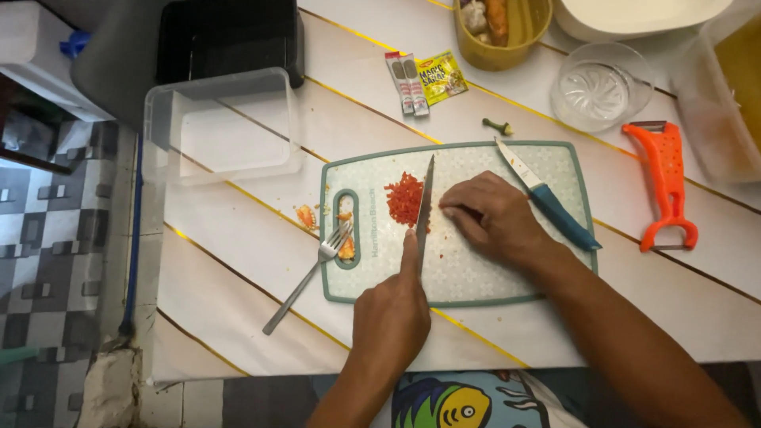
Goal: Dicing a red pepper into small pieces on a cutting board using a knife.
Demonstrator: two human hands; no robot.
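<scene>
My left hand grips a kitchen knife, index finger laid along its spine, the blade standing edge-down on a pale green cutting board. A small pile of finely chopped red pepper lies just left of the blade. My right hand rests knuckles-up on the board right of the blade, fingers curled with the tips near the steel; nothing shows in it. A second knife with a blue handle lies on the board behind that hand.
A fork lies across the board's left edge beside orange scraps. Around it are a clear plastic tub, an orange peeler, a glass bowl, seasoning sachets, a yellow bowl and the table's left edge.
</scene>
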